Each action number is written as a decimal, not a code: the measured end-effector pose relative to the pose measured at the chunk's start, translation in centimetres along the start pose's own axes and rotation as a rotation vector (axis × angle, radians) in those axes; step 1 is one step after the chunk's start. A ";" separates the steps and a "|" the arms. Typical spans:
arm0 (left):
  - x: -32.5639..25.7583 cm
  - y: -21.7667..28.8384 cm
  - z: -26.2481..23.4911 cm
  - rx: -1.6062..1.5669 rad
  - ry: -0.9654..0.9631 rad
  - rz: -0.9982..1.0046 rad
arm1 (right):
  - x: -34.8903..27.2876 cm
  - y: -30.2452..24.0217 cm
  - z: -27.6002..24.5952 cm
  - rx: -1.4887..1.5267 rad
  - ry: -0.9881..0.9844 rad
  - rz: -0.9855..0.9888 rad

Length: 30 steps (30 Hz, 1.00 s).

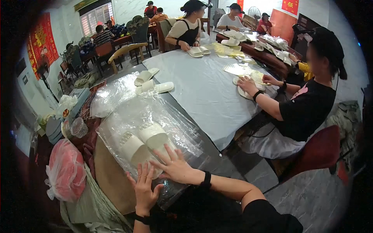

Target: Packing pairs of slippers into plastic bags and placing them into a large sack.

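A pair of cream slide slippers lies side by side on a stack of clear plastic bags (182, 134) in front of me, toes pointing away. My left hand (145, 190) has its fingers stretched out at the heel end of the left slipper (134, 148). Fingers spread, my right hand (175, 167) rests over the heel part of the right slipper (153, 135). Neither hand grips anything. Whether the pair is inside the top bag or on it, I cannot tell. Several loose cream slippers (145, 86) lie beyond the bags.
A pale cloth-covered table (194, 105) extends ahead. At the right, a co-worker (307, 97) handles slippers; another (188, 31) does so at the far side. On my left are a red bundle in thin plastic (68, 171) and a clear tub (79, 128). A red chair (318, 153) stands right.
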State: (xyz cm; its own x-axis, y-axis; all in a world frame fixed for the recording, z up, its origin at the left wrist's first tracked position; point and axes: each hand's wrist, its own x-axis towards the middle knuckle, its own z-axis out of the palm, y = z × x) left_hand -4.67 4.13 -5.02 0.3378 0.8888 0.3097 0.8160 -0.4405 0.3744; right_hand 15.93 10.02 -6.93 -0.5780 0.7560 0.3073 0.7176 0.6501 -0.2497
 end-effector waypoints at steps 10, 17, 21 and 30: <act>0.2 0.4 0.1 0.037 0.009 0.060 | -0.2 0.3 1.5 -0.104 0.128 -0.021; -0.3 -0.2 0.2 -0.074 0.061 0.163 | -0.1 0.5 1.4 -0.079 0.092 -0.013; -0.2 0.2 0.3 0.015 0.107 0.148 | 0.1 0.7 1.5 -0.016 0.102 0.025; -0.1 0.2 0.3 0.096 0.052 0.005 | -2.6 0.0 -0.1 0.120 0.122 0.168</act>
State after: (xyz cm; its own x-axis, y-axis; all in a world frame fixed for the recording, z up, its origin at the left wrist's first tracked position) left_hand -4.41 4.05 -5.28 0.3193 0.8776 0.3577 0.8563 -0.4288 0.2877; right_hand 17.47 7.99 -7.66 -0.3981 0.8441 0.3593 0.7440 0.5262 -0.4118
